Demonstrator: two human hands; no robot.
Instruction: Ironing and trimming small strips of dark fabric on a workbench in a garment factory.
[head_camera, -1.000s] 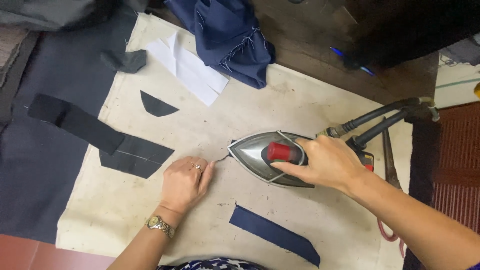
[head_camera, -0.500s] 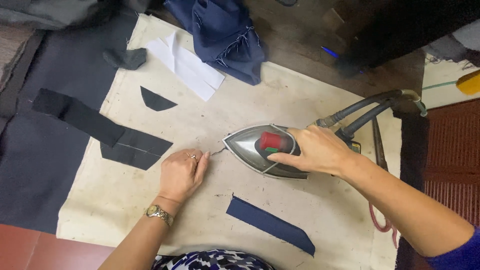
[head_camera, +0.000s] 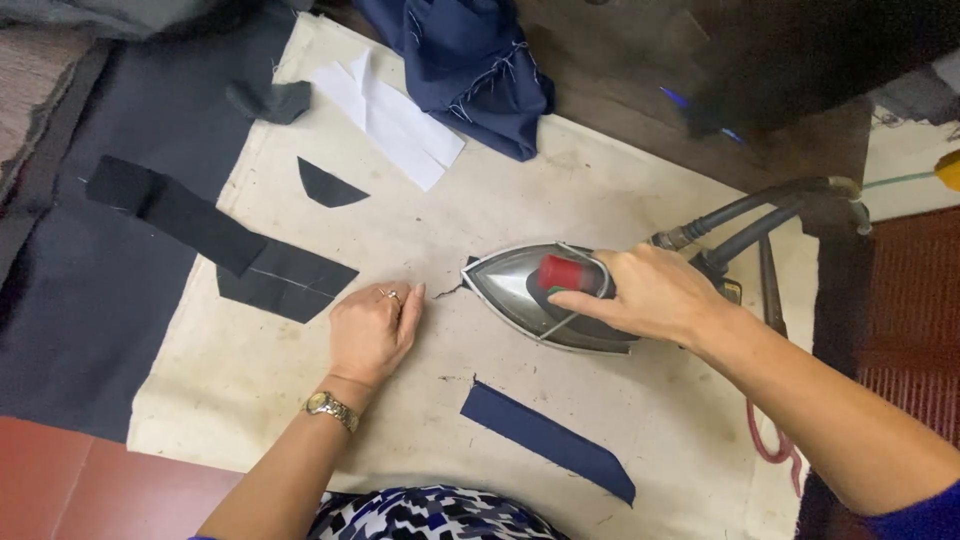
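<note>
R hand (head_camera: 655, 300) clamped on iron (head_camera: 545, 295), mid-cloth, nose pointing left | L hand (head_camera: 372, 330) flat, gripping nothing, fingertips just left of iron tip beside small dark scrap (head_camera: 468, 263) | risk: iron slides left, burns fingers; lingering scorches pad cloth (head_camera: 250, 380) | navy strip (head_camera: 545, 440) near side | containers: none seen

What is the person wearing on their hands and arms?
The left hand has a ring on one finger and a gold-coloured wristwatch at the wrist. That forearm is bare. The right hand shows no jewellery, and a bright blue sleeve starts far up that arm.
</note>
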